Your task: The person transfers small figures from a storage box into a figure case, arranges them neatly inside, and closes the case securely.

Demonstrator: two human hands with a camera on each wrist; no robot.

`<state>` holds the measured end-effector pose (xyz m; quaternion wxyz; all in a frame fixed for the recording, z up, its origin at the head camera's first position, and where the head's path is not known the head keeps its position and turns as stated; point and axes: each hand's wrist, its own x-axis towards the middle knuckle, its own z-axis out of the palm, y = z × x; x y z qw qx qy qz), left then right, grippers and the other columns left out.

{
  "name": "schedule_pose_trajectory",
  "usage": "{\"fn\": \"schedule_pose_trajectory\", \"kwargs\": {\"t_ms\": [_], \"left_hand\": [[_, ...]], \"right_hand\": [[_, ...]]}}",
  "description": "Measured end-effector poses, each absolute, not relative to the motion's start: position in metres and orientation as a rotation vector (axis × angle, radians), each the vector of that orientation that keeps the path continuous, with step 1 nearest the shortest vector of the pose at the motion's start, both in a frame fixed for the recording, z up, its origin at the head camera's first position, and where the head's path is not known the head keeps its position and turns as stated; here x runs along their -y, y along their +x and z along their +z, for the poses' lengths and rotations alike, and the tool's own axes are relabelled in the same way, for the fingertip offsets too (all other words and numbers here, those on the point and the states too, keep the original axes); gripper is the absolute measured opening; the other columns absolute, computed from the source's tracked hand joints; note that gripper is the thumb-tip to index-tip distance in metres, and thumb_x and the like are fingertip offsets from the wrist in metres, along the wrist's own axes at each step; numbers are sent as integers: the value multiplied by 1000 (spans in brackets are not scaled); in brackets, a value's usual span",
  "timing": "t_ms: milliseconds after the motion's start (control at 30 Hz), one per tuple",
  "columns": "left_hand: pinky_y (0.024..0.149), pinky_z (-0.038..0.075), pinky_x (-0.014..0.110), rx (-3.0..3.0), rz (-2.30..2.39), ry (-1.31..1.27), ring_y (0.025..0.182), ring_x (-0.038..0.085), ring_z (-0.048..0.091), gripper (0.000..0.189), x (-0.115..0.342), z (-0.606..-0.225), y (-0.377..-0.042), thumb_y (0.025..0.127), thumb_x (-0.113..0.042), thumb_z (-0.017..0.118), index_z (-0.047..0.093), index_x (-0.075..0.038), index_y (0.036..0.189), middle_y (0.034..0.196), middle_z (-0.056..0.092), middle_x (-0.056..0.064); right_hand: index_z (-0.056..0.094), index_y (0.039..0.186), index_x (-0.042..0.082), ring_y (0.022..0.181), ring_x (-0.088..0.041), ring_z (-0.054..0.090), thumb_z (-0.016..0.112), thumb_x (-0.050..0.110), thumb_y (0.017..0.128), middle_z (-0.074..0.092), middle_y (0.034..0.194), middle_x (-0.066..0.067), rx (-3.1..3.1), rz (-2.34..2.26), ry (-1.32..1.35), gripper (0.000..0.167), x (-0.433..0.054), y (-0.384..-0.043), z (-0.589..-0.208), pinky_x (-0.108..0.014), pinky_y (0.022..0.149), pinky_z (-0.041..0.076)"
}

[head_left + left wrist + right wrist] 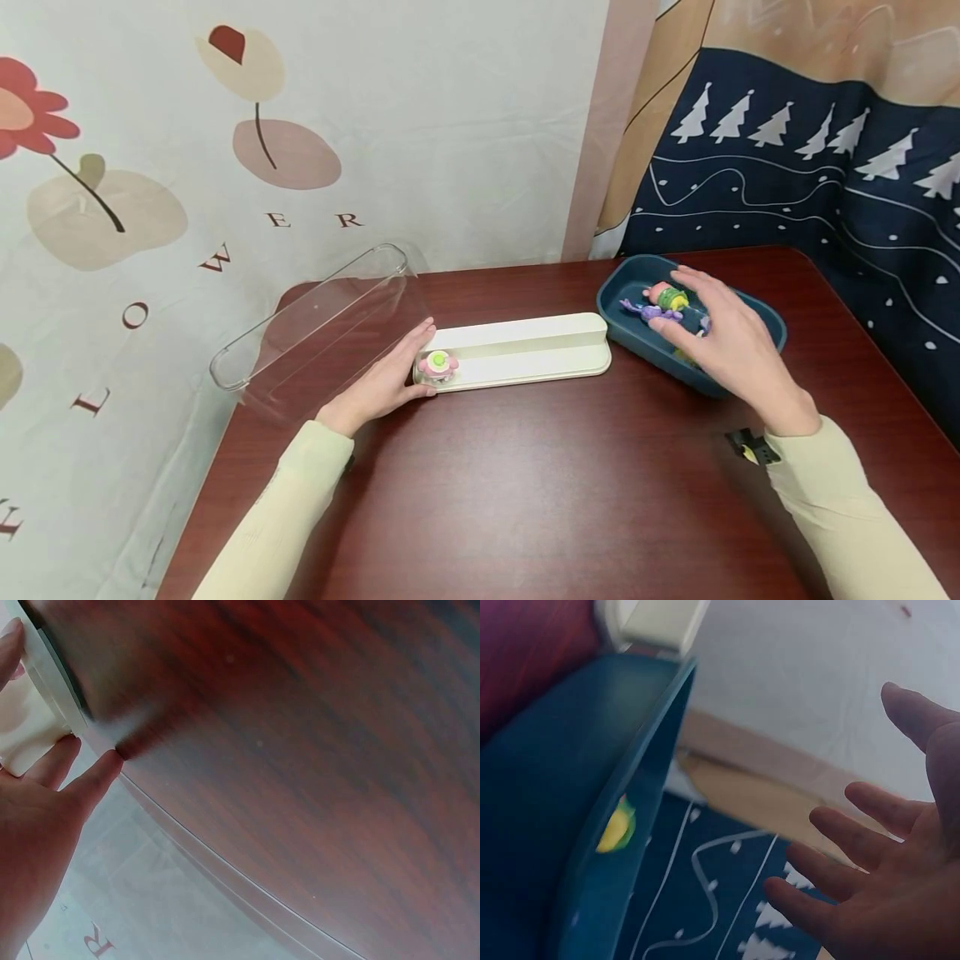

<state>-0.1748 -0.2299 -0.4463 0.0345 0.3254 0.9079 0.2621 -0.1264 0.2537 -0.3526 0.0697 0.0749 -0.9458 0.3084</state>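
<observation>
My left hand (pixel 384 377) holds the left end of a long, narrow cream tray (pixel 525 367), thumb at the near side and fingers at the far side. Inside that end of the tray stands a small pink figurine (pixel 438 365) with a white and green top. In the left wrist view, part of the cream tray (pixel 45 690) shows between thumb and fingers. Over a dark blue basin (pixel 675 367) my right hand (pixel 731 346) hovers with spread fingers and holds nothing. A pink, green and yellow figurine (pixel 666 296) and a purple figurine (pixel 651 312) lie in the basin; others are partly hidden by the hand.
A clear plastic cover (pixel 322 325) stands tilted at the left, behind my left hand. The dark red wooden table (pixel 480 492) reaches back to a printed curtain (pixel 465 133). A black strap piece (pixel 752 447) shows at my right wrist.
</observation>
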Motion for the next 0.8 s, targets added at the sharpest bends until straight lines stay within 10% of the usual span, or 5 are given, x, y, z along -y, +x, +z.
{"fn": "schedule_pose_trajectory", "kwargs": {"t_ms": [800], "left_hand": [[123, 25, 44, -2786, 815, 996, 154, 32, 25, 95, 231, -447, -176, 86, -11, 86, 28, 5, 160, 169, 22, 20]], "right_hand": [[29, 161, 2, 132, -54, 36, 54, 57, 103, 36, 156, -34, 3001, 946, -24, 84, -334, -141, -375, -81, 100, 34]]}}
